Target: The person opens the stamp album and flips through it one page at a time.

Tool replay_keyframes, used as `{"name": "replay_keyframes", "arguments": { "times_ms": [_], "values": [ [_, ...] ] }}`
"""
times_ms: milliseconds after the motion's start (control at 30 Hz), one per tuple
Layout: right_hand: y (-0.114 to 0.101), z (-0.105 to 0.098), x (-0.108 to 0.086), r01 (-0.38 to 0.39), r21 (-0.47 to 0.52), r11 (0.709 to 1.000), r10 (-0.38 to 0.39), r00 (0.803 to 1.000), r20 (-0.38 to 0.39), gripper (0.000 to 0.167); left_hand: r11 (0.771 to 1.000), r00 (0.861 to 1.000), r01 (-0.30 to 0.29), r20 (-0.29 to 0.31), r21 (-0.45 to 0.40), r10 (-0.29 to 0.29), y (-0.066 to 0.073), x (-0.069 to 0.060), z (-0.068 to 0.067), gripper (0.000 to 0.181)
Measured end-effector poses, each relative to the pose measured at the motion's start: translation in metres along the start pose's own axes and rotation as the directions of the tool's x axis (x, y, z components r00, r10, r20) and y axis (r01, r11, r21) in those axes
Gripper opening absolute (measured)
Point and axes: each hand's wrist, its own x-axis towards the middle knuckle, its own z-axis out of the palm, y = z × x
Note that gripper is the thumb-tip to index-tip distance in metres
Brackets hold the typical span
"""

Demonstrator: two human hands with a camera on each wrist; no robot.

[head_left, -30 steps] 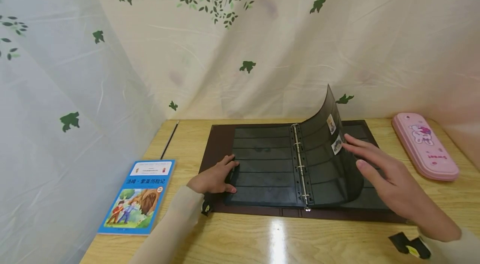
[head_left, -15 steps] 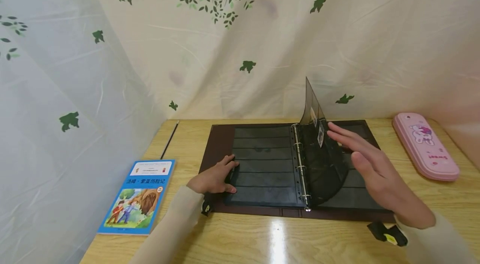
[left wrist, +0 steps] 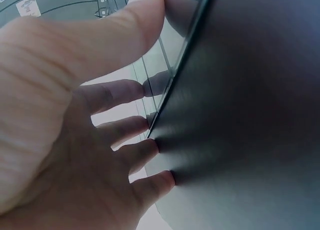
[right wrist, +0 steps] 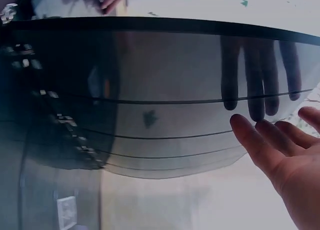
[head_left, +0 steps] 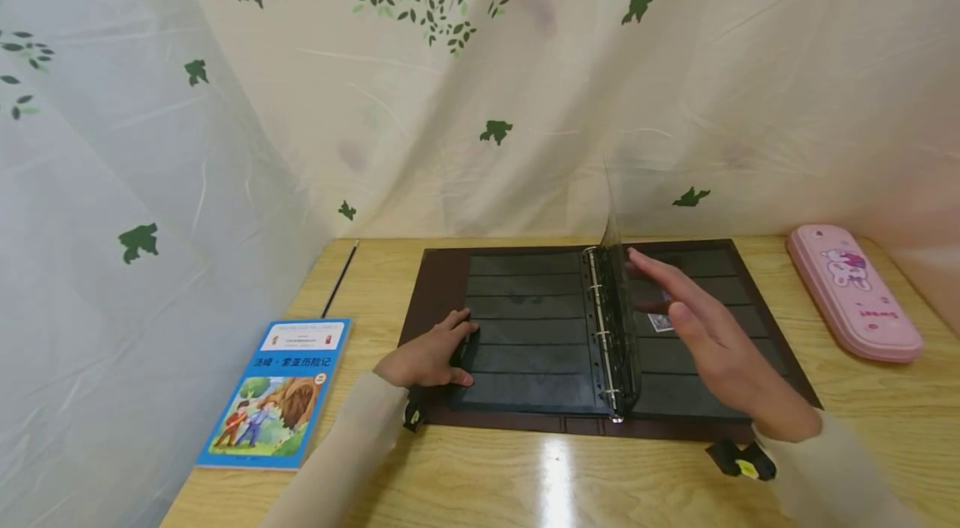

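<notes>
A stock album (head_left: 528,320) with black strip-pocket pages and a metal ring spine lies spread on the table. One page (head_left: 618,303) stands nearly upright at the rings. The right hand (head_left: 712,341), fingers straight, is at that page's right face; in the right wrist view its fingertips meet or nearly meet the glossy sheet (right wrist: 170,74). Below it, a small stamp-like picture (head_left: 661,322) shows on the right-hand page, partly behind the hand. My left hand (head_left: 431,353) rests with spread fingers on the album's left edge; its thumb (left wrist: 115,39) lies over the page side.
Left of the album lies a blue illustrated book (head_left: 273,395), with a dark pencil (head_left: 340,278) behind it. A pink pencil case (head_left: 853,293) sits at the right. A leaf-patterned curtain (head_left: 420,136) hangs along the table's back edge.
My right hand has moved left, and the page has swung from leaning right to nearly upright. More of the right-hand page now shows. The left hand has stayed put.
</notes>
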Motion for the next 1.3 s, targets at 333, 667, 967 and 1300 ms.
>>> {"name": "replay_keyframes", "arguments": {
  "times_ms": [333,667,967,1300],
  "values": [
    [0.028,0.014,-0.006,-0.143,-0.018,0.990,0.144,0.987,0.068,0.050,1.000,1.000,0.015,0.000,-0.008,-0.015,0.002,-0.001,-0.002,0.079],
    [0.051,0.032,-0.013,-0.122,-0.197,0.973,0.142,0.986,0.090,0.055,0.999,0.999,-0.016,-0.035,-0.030,0.015,-0.003,0.000,-0.002,0.077],
    [0.062,0.044,-0.020,-0.183,-0.205,0.961,0.221,0.958,0.180,0.049,0.995,0.960,-0.074,-0.275,-0.062,0.055,-0.012,0.000,-0.013,0.046],
    [0.063,0.056,-0.017,-0.142,-0.261,0.955,0.220,0.928,0.301,0.044,0.985,0.961,-0.032,-0.278,-0.171,-0.017,-0.001,0.002,-0.020,0.058]
  ]
}}
